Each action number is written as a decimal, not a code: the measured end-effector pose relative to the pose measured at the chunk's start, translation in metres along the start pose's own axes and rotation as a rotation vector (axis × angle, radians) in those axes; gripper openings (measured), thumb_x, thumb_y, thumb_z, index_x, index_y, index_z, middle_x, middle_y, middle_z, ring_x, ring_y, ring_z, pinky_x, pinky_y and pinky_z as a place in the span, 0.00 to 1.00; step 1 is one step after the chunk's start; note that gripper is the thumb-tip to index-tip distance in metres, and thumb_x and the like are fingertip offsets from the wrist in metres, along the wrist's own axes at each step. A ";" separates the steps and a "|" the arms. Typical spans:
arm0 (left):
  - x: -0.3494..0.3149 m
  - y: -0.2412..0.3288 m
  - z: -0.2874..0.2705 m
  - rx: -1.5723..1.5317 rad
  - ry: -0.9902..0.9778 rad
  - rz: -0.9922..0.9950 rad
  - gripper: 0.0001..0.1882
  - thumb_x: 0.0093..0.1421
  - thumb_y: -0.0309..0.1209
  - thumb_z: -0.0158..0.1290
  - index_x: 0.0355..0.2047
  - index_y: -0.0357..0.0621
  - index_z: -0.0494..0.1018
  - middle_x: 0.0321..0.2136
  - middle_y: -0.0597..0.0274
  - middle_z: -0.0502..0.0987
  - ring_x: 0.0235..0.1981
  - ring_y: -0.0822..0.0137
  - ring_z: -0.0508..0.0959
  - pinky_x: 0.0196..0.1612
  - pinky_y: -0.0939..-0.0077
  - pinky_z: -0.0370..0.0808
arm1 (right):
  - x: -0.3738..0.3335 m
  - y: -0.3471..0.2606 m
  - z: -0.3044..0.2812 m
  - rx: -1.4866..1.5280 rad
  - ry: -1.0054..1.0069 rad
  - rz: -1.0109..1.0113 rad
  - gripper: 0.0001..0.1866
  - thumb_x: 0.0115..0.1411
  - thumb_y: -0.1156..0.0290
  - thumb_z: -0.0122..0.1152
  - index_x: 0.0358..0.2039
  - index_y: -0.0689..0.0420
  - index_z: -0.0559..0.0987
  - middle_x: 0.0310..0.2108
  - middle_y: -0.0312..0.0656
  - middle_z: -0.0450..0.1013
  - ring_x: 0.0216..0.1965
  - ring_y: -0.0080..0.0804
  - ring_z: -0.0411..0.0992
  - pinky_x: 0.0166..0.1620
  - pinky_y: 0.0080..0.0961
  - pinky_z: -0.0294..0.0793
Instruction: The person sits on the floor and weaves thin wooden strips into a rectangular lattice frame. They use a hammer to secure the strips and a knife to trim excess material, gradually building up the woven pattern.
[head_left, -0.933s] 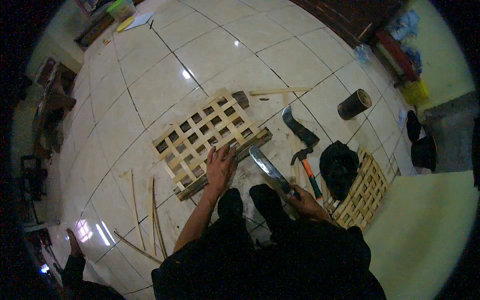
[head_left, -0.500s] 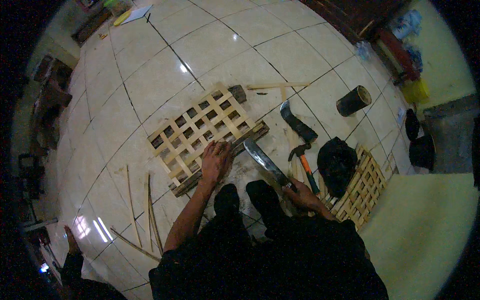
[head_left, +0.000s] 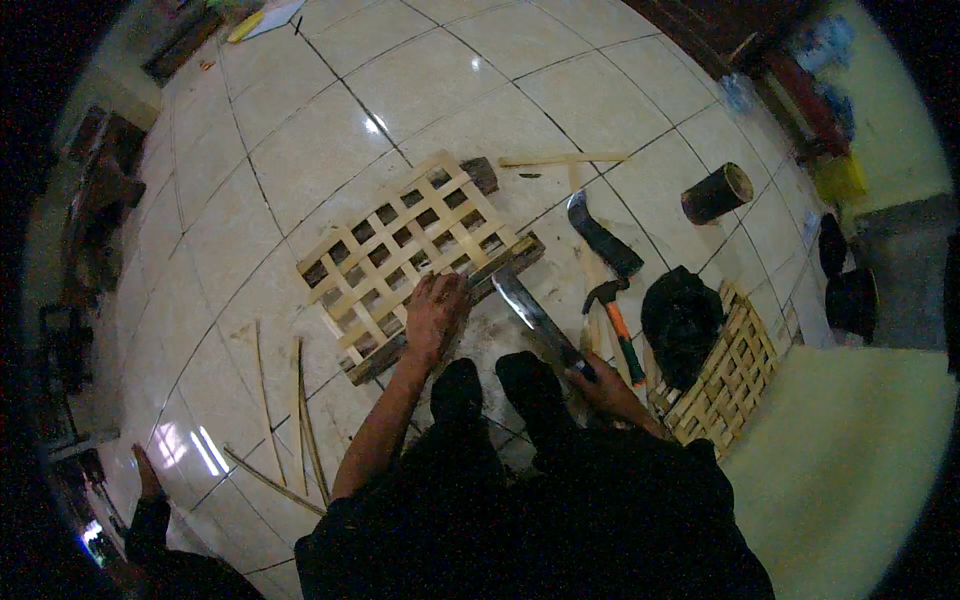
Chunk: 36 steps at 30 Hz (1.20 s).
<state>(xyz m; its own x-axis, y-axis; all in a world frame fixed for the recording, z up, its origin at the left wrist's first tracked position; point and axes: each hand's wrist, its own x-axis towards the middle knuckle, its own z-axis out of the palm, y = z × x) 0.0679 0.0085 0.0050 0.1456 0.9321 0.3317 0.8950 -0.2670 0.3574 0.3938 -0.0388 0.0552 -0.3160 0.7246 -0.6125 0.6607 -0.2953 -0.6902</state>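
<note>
A woven lattice panel of pale flat strips (head_left: 385, 240) lies on the floor in front of my feet, with a dark wooden bar (head_left: 515, 252) along its near edge. My left hand (head_left: 437, 312) is closed over that near edge, its fingers bent onto the strips; the thumb side is hard to make out. My right hand (head_left: 608, 388) is wrapped round the handle of a machete (head_left: 535, 318). Its broad blade points forward and left, the tip close to the wooden bar, right of my left hand.
Right of the machete lie a curved dark-handled blade (head_left: 604, 235), an orange-handled hammer (head_left: 622, 330), a black bag (head_left: 682, 325) and a second lattice (head_left: 735, 370). A dark cylinder (head_left: 717, 194) lies beyond. Loose strips (head_left: 300, 420) are at left, near another person's hand (head_left: 146, 470).
The view has shifted slightly. My left hand stays at the panel's near edge, and the machete in my right hand keeps nearly the same place, its tip a little nearer the bar.
</note>
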 end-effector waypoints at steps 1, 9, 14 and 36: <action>0.001 0.000 0.000 -0.009 -0.004 0.000 0.21 0.54 0.30 0.57 0.50 0.44 0.71 0.45 0.56 0.73 0.48 0.53 0.73 0.60 0.56 0.64 | 0.005 0.006 -0.005 0.198 -0.133 0.014 0.28 0.61 0.59 0.60 0.57 0.56 0.65 0.38 0.45 0.75 0.36 0.35 0.74 0.39 0.31 0.74; 0.002 0.006 -0.004 -0.044 0.005 -0.014 0.24 0.53 0.30 0.57 0.52 0.44 0.71 0.45 0.55 0.73 0.49 0.52 0.72 0.60 0.57 0.63 | 0.021 0.044 0.016 0.181 -0.008 -0.191 0.24 0.57 0.67 0.64 0.52 0.59 0.70 0.38 0.39 0.73 0.38 0.27 0.71 0.42 0.27 0.72; 0.000 0.004 -0.009 -0.003 0.004 0.024 0.23 0.53 0.31 0.56 0.52 0.45 0.71 0.46 0.57 0.73 0.49 0.52 0.72 0.61 0.58 0.63 | -0.001 -0.005 0.022 0.170 0.071 -0.099 0.21 0.57 0.68 0.63 0.49 0.60 0.71 0.36 0.41 0.74 0.37 0.27 0.71 0.41 0.27 0.72; -0.003 -0.001 -0.003 -0.028 -0.025 0.018 0.22 0.56 0.29 0.55 0.53 0.46 0.70 0.48 0.52 0.72 0.49 0.49 0.72 0.60 0.56 0.64 | 0.025 0.068 0.015 0.190 -0.071 -0.172 0.27 0.58 0.67 0.62 0.56 0.59 0.68 0.38 0.39 0.74 0.36 0.27 0.70 0.44 0.26 0.72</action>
<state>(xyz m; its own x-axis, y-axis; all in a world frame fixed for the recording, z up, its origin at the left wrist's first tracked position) 0.0658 0.0056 0.0066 0.1725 0.9328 0.3165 0.8799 -0.2903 0.3761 0.4211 -0.0503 -0.0130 -0.4638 0.7310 -0.5006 0.4556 -0.2878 -0.8424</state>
